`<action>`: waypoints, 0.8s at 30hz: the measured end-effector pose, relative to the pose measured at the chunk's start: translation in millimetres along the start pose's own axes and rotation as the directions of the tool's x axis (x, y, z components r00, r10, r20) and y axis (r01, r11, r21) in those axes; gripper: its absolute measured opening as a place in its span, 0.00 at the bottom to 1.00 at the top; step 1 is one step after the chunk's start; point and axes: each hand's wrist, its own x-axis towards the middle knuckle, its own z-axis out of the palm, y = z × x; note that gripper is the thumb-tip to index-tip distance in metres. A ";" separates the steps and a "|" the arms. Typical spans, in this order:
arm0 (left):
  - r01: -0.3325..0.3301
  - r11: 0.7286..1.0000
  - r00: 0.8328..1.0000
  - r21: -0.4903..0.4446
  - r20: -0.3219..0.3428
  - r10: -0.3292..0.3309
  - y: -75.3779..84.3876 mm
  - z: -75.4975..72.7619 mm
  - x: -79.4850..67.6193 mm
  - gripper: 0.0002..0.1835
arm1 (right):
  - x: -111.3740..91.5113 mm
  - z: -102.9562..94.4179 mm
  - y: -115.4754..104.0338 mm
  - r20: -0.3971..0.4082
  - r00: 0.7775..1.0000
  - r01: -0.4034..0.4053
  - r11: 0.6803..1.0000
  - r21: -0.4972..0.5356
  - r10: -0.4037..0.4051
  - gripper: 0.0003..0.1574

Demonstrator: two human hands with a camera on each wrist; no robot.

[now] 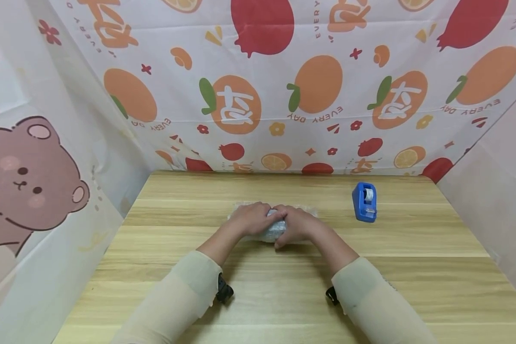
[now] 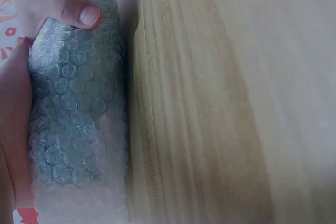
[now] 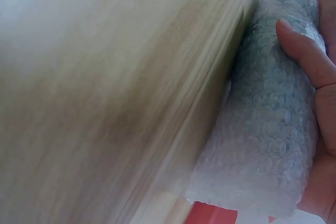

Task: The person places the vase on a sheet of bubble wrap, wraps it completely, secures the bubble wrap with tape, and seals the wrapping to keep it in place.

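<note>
A roll of bubble wrap (image 1: 272, 232) lies on the table, wound around something bluish-green that shows dimly through the layers. Its wrap ends stick out past both hands. My left hand (image 1: 253, 219) grips it from above on the left, thumb stretched toward the other hand along the top. From the right, my right hand (image 1: 297, 223) holds it, and the right thumb (image 2: 79, 14) presses on the side facing me. The hands meet near the middle of the roll. In the right wrist view, the bubble-wrapped roll (image 3: 268, 108) ends in a loose, flattened edge.
A blue tape dispenser (image 1: 364, 203) with a roll of tape stands at the back right of the wooden table (image 1: 279, 291). Behind the table hangs a fruit-print cloth (image 1: 275, 95); a bear-print cloth (image 1: 34, 177) hangs at left. Black straps show at both cuffs.
</note>
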 end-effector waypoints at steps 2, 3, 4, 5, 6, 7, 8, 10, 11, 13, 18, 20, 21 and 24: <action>0.008 1.000 1.000 -0.015 -0.007 -0.008 -0.1 0.1 -0.5 0.44 | -0.2 -0.6 -0.5 -0.001 1.000 0.000 1.000 -0.009 0.000 0.62; 0.010 1.000 1.000 -0.014 -0.015 -0.010 0.1 0.1 -0.9 0.44 | -0.4 -0.8 -0.9 -0.002 1.000 0.000 1.000 -0.015 0.000 0.62; 0.011 1.000 1.000 -0.014 -0.022 -0.011 0.3 0.3 -1.3 0.44 | -0.5 -1.0 -1.2 -0.004 1.000 -0.001 1.000 -0.022 0.001 0.62; 0.010 1.000 1.000 -0.013 -0.029 -0.010 0.5 0.5 -1.7 0.44 | -0.6 -1.0 -1.4 -0.005 1.000 -0.003 1.000 -0.029 0.002 0.62; 0.009 1.000 0.999 -0.008 -0.036 -0.009 0.7 0.8 -2.1 0.45 | -0.8 -0.9 -1.5 -0.006 1.000 -0.005 0.999 -0.034 0.005 0.62; 0.007 1.000 0.999 -0.004 -0.040 -0.007 1.0 0.9 -2.4 0.45 | -0.8 -0.8 -1.5 -0.007 1.000 -0.005 0.999 -0.040 0.005 0.62; 0.005 1.000 0.999 0.005 -0.044 -0.005 1.4 1.0 -2.8 0.46 | -0.8 -0.5 -1.4 -0.008 1.000 -0.004 0.999 -0.048 0.004 0.61; 0.007 1.000 0.999 0.016 -0.041 -0.006 2.2 1.3 -3.4 0.45 | -0.5 0.0 -0.7 -0.010 1.000 -0.001 0.998 -0.055 0.001 0.61; 0.011 1.000 0.999 0.020 -0.037 -0.010 2.7 1.3 -3.6 0.45 | -0.3 0.3 -0.2 -0.010 1.000 0.001 0.998 -0.057 -0.002 0.60; 0.019 1.000 0.999 0.023 -0.026 -0.018 3.3 1.3 -4.1 0.43 | 0.0 0.7 0.5 -0.003 1.000 0.010 0.998 -0.059 -0.010 0.59; 0.030 0.999 0.999 0.018 -0.018 -0.030 3.4 3.1 -4.5 0.41 | 0.3 1.6 2.3 0.021 1.000 0.023 0.999 -0.029 -0.023 0.53; 0.034 0.999 0.999 0.015 -0.021 -0.033 3.3 4.3 -4.5 0.40 | 0.2 1.7 2.4 0.027 0.999 0.025 0.999 -0.022 -0.024 0.51; 0.034 0.999 0.999 0.015 -0.023 -0.034 3.3 4.8 -4.6 0.40 | 0.0 1.7 2.2 0.029 0.999 0.025 0.999 -0.022 -0.024 0.50; 0.038 0.999 0.999 0.022 -0.027 -0.037 3.6 5.9 -4.5 0.39 | -1.0 1.4 1.2 0.034 0.999 0.025 0.999 -0.020 -0.024 0.48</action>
